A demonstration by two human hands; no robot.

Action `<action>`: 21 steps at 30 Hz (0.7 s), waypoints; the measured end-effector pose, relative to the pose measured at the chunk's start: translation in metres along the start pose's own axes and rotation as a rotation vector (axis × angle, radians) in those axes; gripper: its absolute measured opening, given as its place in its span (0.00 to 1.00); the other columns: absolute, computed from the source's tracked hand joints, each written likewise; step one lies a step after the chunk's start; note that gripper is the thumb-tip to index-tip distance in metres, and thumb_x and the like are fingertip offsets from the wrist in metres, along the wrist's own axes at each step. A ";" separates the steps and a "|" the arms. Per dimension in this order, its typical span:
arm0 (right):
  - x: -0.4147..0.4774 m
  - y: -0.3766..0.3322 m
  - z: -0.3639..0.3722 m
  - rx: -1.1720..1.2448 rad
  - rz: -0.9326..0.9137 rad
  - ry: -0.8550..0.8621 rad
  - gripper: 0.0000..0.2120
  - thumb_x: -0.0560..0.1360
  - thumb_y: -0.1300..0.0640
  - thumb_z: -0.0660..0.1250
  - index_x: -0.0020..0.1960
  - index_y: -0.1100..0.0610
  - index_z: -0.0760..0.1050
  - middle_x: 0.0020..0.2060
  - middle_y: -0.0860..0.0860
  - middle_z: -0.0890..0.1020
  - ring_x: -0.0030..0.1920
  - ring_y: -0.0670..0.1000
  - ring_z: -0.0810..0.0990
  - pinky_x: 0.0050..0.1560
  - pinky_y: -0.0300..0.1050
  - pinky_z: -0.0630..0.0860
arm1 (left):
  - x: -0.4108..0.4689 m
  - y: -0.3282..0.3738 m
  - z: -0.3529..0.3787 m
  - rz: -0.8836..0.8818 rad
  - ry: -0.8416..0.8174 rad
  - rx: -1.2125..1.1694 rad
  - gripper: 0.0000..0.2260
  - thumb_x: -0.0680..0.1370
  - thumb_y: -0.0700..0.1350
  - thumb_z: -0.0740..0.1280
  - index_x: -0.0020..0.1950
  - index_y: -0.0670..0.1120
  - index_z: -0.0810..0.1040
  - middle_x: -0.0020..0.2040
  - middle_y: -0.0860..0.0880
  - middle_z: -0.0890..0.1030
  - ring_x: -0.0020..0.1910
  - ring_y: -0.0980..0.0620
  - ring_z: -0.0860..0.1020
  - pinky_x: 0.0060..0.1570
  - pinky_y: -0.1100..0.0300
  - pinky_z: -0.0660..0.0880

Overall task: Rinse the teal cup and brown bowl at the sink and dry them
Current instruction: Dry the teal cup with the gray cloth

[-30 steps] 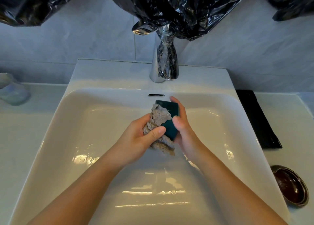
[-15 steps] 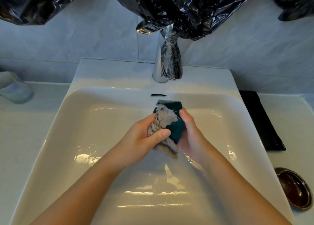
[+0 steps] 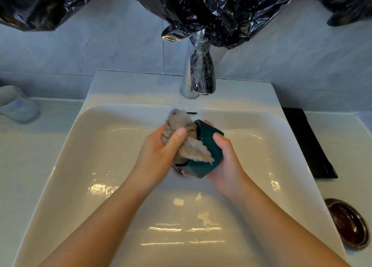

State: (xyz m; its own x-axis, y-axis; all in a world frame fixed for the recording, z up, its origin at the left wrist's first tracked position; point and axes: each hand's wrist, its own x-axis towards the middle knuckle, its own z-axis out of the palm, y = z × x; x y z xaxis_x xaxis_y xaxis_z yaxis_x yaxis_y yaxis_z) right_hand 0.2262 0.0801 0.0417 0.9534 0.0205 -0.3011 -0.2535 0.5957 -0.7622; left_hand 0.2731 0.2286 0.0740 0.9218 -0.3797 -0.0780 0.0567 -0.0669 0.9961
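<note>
I judge I am on the drying of the dark teal, square-sided cup (image 3: 201,169). My right hand (image 3: 229,166) is wrapped round its outer wall, thumb on top, and holds it tipped over the basin of the white ceramic sink (image 3: 60,145). My left hand (image 3: 159,156) grips a shaggy grey-beige cloth (image 3: 193,151), with my thumb across it, and the cloth is pushed into the cup's mouth. No water shows at the chrome tap (image 3: 198,71) beyond my hands, so the cup's rinse looks done, with only the wiping left.

The glossy brown oval bowl (image 3: 348,224) sits on the pale bench (image 3: 30,166), well off to the right of my right hand and nearer to me. I cannot tell whether it has been rinsed, and I count it as yet to be dried.

A flat black tray (image 3: 308,143) lies on the bench right of my right hand. A pale, cloudy object (image 3: 16,105) stands far left of my left hand. Crumpled black plastic bags (image 3: 211,10) hang over the tap and crowd its lever. Nothing lies between my hands and the bowl.
</note>
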 end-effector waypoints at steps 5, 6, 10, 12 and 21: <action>-0.002 -0.003 -0.003 0.087 0.057 -0.036 0.22 0.76 0.43 0.56 0.60 0.54 0.78 0.56 0.59 0.82 0.56 0.61 0.79 0.50 0.62 0.78 | 0.008 0.002 -0.007 0.134 0.309 0.318 0.12 0.77 0.56 0.60 0.54 0.50 0.68 0.47 0.54 0.76 0.45 0.62 0.77 0.41 0.66 0.76; -0.001 -0.002 -0.002 0.090 0.051 -0.043 0.21 0.76 0.43 0.56 0.59 0.53 0.79 0.55 0.60 0.82 0.55 0.60 0.79 0.50 0.62 0.78 | 0.007 0.000 -0.006 0.142 0.260 0.336 0.11 0.76 0.56 0.58 0.53 0.52 0.67 0.49 0.52 0.74 0.48 0.60 0.76 0.45 0.61 0.77; 0.000 -0.003 -0.002 0.099 0.021 -0.036 0.23 0.75 0.42 0.58 0.60 0.55 0.79 0.55 0.60 0.81 0.53 0.60 0.79 0.45 0.58 0.79 | -0.005 0.000 -0.001 0.258 -0.086 0.398 0.08 0.78 0.43 0.56 0.55 0.51 0.70 0.50 0.53 0.75 0.47 0.59 0.75 0.44 0.64 0.75; 0.000 -0.003 -0.003 0.094 0.032 -0.019 0.27 0.73 0.40 0.60 0.63 0.57 0.76 0.57 0.61 0.80 0.53 0.59 0.80 0.45 0.58 0.79 | -0.007 0.002 0.004 0.253 -0.153 0.368 0.13 0.79 0.40 0.62 0.60 0.56 0.69 0.50 0.58 0.78 0.47 0.62 0.78 0.40 0.67 0.78; 0.000 -0.001 -0.003 0.062 0.067 -0.075 0.28 0.73 0.38 0.57 0.63 0.56 0.76 0.57 0.61 0.81 0.52 0.59 0.81 0.49 0.63 0.75 | 0.001 0.001 -0.009 0.559 0.032 0.615 0.09 0.71 0.43 0.73 0.49 0.49 0.77 0.44 0.57 0.78 0.43 0.60 0.77 0.43 0.68 0.75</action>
State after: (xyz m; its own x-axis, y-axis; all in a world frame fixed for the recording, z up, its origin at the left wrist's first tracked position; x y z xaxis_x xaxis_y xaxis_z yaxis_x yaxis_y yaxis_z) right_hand 0.2259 0.0771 0.0413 0.9448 0.1205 -0.3048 -0.3087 0.6392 -0.7044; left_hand 0.2778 0.2360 0.0756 0.7630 -0.4807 0.4321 -0.6238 -0.3722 0.6873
